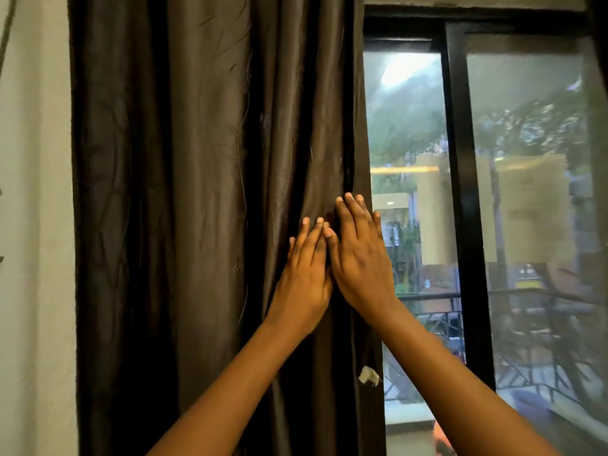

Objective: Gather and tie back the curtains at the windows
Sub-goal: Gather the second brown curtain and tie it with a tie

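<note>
1. Dark brown satin curtain (pixel 204 225) hangs bunched in folds over the left-centre of the frame, between the pale wall (pixel 33 225) at far left and the window (pixel 526 192) at right. Glass is already uncovered.
2. Left hand (pixel 304 278) lies flat on the curtain at frame centre, fingers straight and close together, holding nothing.
3. Right hand (pixel 360 258) lies flat just beside it, on the curtain's right edge, fingers straight, holding nothing. Index tips of the two hands touch.
4. Step, my read: gathering. Both hands press the folds toward the left; cloth not yet gripped, no tie on it.
5. Next move needs: fingers wrapped round the whole bundle, one hand from each side, then a band or hook to fix it. No tie-back in view, so cannot tell where it comes from.
6. Small pale patch (pixel 369 376) on the curtain edge, lower centre; tear or tag, cannot tell.
</note>
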